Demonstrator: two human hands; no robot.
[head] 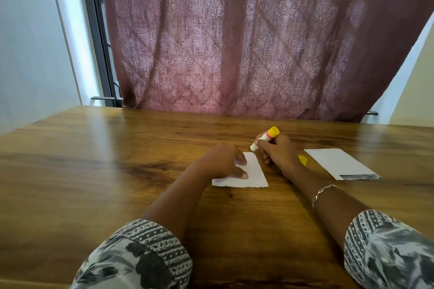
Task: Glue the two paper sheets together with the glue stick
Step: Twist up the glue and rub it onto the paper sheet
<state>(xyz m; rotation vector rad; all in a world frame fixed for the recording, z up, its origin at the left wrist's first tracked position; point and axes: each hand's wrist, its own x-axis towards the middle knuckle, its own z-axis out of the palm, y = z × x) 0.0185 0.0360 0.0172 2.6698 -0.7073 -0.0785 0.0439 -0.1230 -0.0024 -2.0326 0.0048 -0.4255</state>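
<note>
Near edge: both your patterned sleeves, left (141, 256) and right (387, 248), and a bracelet (323, 192) on the right wrist.

The first sheet (254, 176) lies flat on the table (94, 159), dead centre between your forearms. Its long axis runs roughly near-to-far, with the ragged edge toward you. Your left hand (220, 159) pins it from the left side, thumb and a fingertip pressing down. It isn't gripping anything, just holding the paper in place.

Your right hand (278, 151) is wrapped around the glue stick (265, 137). The stick is tilted, yellow end up and away, white tip pointing down-left at the sheet's far right corner. The tip is right at that corner, but I can't tell whether it touches. A small yellow piece (303, 160), probably the cap, sits just behind that hand on the table.

The key relation is the second sheet (338, 162), which lies flat to the right of your right hand, well apart from the first. Its long axis runs far-left to near-right, with a dark strip on its near edge. The right hand is the nearer one, but it's busy with the stick.

My read is that you're at the gluing stage and nothing is joined yet. Stroke toward yourself along the long axis and keep the left hand's pin on so the sheet doesn't drag.

Far side: a mauve patterned curtain (234, 42).
</note>
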